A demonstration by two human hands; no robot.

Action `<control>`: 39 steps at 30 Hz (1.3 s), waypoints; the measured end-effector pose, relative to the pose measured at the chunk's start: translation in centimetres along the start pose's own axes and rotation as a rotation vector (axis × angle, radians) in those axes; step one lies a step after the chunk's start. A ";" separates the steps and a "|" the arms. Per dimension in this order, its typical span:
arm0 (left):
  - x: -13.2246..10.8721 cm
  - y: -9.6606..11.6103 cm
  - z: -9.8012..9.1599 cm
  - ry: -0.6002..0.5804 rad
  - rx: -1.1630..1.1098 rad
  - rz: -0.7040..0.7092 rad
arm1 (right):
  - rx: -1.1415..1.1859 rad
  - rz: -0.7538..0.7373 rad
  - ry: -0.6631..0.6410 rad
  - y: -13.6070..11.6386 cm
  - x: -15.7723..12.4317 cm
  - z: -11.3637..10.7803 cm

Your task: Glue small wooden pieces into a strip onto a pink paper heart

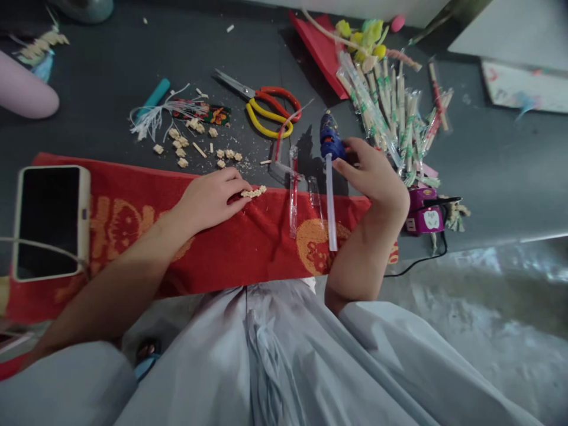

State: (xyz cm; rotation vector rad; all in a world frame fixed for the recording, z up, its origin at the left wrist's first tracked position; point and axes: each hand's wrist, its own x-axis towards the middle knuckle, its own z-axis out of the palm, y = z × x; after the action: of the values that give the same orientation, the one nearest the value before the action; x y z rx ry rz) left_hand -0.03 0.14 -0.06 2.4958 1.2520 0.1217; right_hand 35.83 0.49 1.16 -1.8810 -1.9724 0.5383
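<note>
- Left hand [217,196] is pinching a pale strip [253,192]
- Right hand [371,173] is holding glue gun [330,137] at two o'clock
- Glue stick [331,204], snagging, could be tipping it

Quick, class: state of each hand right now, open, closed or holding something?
Left hand: closed, fingertips pinching the beige strip.
Right hand: closed, holding the glue gun.

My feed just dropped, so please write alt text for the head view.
The left hand holds one end of a pale, knobbly strip over red patterned cloth; the right hand holds a blue glue gun with a translucent glue stick protruding. Beyond them, metal scissors with red and yellow handles lie on a grey table.
</note>
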 end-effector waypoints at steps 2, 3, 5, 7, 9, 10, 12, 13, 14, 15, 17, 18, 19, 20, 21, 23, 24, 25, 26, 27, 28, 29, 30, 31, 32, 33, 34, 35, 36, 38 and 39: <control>0.0 0.0 0.0 -0.004 0.000 -0.002 | 0.094 0.027 -0.040 0.4 -0.1 -0.4; 0.0 0.1 0.0 -0.008 0.002 -0.003 | 0.142 0.051 -0.059 0.5 -0.1 -0.6; 0.0 0.1 -0.1 -0.014 0.006 -0.004 | 0.222 0.090 -0.080 0.2 -0.2 -0.7; -0.1 0.1 0.0 -0.014 0.009 -0.004 | 0.255 0.085 -0.067 -0.2 -0.3 -0.7; -0.1 0.0 0.0 -0.005 0.007 0.001 | 0.238 0.054 -0.046 -0.6 -0.3 -0.6; -0.1 0.0 0.1 0.004 0.004 0.005 | 0.220 0.045 -0.042 -0.7 -0.2 -0.6; -0.1 -0.2 0.2 0.022 -0.002 0.020 | 0.189 0.044 -0.047 -0.7 -0.1 -0.4; -0.1 -0.2 0.3 0.031 -0.003 0.027 | 0.167 0.046 -0.050 -0.7 -0.1 -0.4; -0.2 -0.3 0.3 0.038 -0.004 0.033 | 0.140 0.049 -0.051 -0.7 -0.1 -0.3; -0.2 -0.4 0.4 0.043 -0.006 0.038 | 0.113 0.052 -0.052 -0.6 0.0 -0.3; -0.2 -0.4 0.5 0.053 -0.012 0.044 | 0.070 0.058 -0.056 -0.5 0.0 0.0; -0.2 -0.4 0.5 0.057 -0.016 0.045 | 0.061 0.059 -0.060 -0.4 0.0 0.1; -0.2 -0.4 0.5 0.059 -0.020 0.047 | 0.061 0.058 -0.063 -0.4 0.0 0.2; -0.2 -0.4 0.5 0.061 -0.021 0.048 | 0.064 0.054 -0.064 -0.4 0.0 0.3; -0.2 -0.4 0.5 0.061 -0.020 0.046 | 0.066 0.050 -0.065 -0.4 0.0 0.3; -0.2 -0.4 0.4 0.054 -0.011 0.040 | 0.066 0.047 -0.066 -0.6 0.0 0.3; -0.2 -0.4 0.3 0.048 -0.008 0.037 | 0.066 0.049 -0.067 -0.7 0.0 0.2; -0.2 -0.4 0.3 0.041 -0.007 0.035 | 0.073 0.054 -0.075 -0.9 0.0 0.1; -0.2 -0.3 0.2 0.033 -0.009 0.033 | 0.090 0.066 -0.090 -1.1 0.0 -0.1; -0.2 -0.3 0.2 0.026 -0.012 0.033 | 0.116 0.084 -0.112 -1.3 0.0 -0.2; -0.2 -0.3 0.2 0.022 -0.013 0.031 | 0.147 0.100 -0.132 -1.5 0.0 -0.4; -0.2 -0.3 0.2 0.022 -0.011 0.029 | 0.179 0.113 -0.145 -1.7 -0.1 -0.5; -0.2 -0.2 0.2 0.025 -0.006 0.027 | 0.209 0.119 -0.151 -1.9 -0.1 -0.6; -0.2 -0.2 0.3 0.030 0.002 0.026 | 0.239 0.119 -0.155 -2.0 -0.2 -0.6; -0.2 -0.2 0.4 0.037 0.010 0.027 | 0.270 0.113 -0.156 -2.1 -0.3 -0.7; -0.2 -0.1 0.4 0.045 0.016 0.027 | 0.306 0.105 -0.159 -2.1 -0.4 -0.7; -0.2 -0.1 0.5 0.054 0.020 0.028 | 0.346 0.097 -0.170 -2.0 -0.5 -0.7; -0.3 0.0 0.6 0.063 0.021 0.028 | 0.388 0.086 -0.175 -1.9 -0.6 -0.8; -0.3 0.0 0.7 0.070 0.020 0.027 | 0.426 0.065 -0.167 -1.7 -0.7 -0.8; -0.3 0.1 0.8 0.080 0.018 0.026 | 0.500 0.011 -0.157 -1.4 -0.9 -0.8; -0.3 0.1 0.8 0.081 0.017 0.026 | 0.534 -0.012 -0.154 -1.3 -0.9 -0.8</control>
State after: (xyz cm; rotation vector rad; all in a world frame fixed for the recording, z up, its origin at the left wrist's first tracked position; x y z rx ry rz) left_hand 0.02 -0.35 -0.80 2.5457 1.2572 0.2211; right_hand 35.18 -0.44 2.54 -1.5255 -1.6983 1.1086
